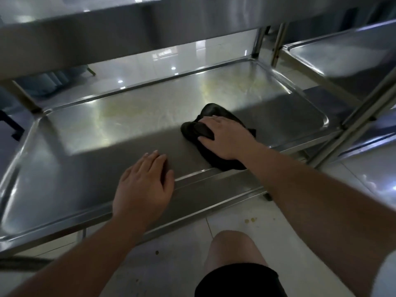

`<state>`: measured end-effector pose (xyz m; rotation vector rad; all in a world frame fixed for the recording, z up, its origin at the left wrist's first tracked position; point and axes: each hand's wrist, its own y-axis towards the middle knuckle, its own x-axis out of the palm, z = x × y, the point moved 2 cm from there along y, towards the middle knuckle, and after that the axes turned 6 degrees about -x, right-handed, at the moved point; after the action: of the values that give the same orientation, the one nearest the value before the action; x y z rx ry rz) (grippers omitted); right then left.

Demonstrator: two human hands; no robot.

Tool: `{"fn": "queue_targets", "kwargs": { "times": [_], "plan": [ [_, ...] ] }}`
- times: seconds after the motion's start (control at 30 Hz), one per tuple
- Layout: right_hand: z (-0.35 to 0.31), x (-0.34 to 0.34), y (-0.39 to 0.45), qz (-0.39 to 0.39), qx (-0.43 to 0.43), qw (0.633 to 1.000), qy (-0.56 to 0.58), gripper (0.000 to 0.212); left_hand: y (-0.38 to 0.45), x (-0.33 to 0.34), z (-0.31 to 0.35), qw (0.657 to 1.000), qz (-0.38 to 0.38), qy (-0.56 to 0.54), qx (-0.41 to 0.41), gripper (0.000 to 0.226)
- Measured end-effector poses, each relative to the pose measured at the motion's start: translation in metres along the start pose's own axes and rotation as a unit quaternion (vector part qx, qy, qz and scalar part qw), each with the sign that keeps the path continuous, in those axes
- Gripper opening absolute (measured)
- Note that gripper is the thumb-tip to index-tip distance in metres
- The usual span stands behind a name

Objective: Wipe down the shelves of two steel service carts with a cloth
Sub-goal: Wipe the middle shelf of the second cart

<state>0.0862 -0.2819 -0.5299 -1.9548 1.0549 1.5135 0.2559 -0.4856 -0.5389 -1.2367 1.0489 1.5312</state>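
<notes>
Second cart (347, 61) cut off at right edge; upper shelf (128, 24) blurred. Black cloth (216, 155) half hidden under right hand (222, 136), fingers flat, pressing it onto lower shelf (107, 125). Left hand (143, 187) flat, resting on shelf front rim, beside cloth.

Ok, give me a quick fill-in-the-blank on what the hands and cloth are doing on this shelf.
The right hand presses a ____ cloth on the shelf.
The left hand rests flat near the shelf's ____ edge.
Yellowish stains lie toward the shelf's ____ side.

Missing words: black; front; far
</notes>
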Motion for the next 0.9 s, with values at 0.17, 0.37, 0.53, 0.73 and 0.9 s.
{"fn": "queue_targets", "kwargs": {
  "times": [0.17, 0.37, 0.53, 0.73, 0.9],
  "plan": [
    [0.104, -0.043, -0.028, 0.012, 0.09, 0.996, -0.005, 0.047, 0.001, 0.001, 0.003, 1.0, 0.006, -0.011, 0.005, 0.064],
    [0.192, -0.064, -0.053, 0.091, 0.37, 0.923, -0.062, 0.062, 0.002, 0.001, 0.005, 1.0, 0.001, -0.009, -0.001, 0.062],
    [0.126, -0.04, -0.038, 0.074, 0.398, 0.914, -0.038, 0.069, 0.004, 0.005, 0.004, 1.0, 0.002, -0.011, 0.0, 0.054],
    [-0.02, 0.011, -0.03, 0.038, 0.225, 0.972, -0.049, 0.063, 0.009, 0.003, -0.002, 0.999, -0.005, -0.04, 0.017, 0.052],
    [-0.106, 0.038, -0.028, 0.005, 0.146, 0.989, -0.018, 0.076, 0.028, -0.011, -0.023, 0.98, -0.111, -0.165, 0.025, 0.056]
  ]
}}
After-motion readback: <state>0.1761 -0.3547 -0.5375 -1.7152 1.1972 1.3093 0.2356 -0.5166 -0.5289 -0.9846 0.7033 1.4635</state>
